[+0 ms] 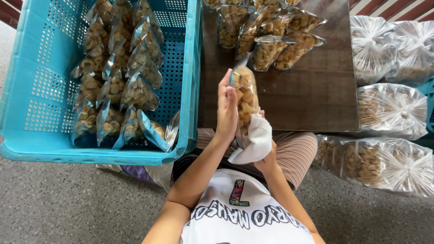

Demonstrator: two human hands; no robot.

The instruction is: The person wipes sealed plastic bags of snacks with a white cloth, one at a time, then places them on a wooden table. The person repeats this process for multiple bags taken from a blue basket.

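Head view: blue crate [40,90] holds clear snack pouches [122,86].

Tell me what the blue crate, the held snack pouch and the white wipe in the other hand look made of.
Blue crate: rigid moulded plastic, matte, with perforated walls and floor. Snack pouch, against the left hand: thin clear glossy plastic film; the fried pieces show through and it glints. White cloth, held by the right hand: soft fabric, judging by its limp folds, possibly tissue.
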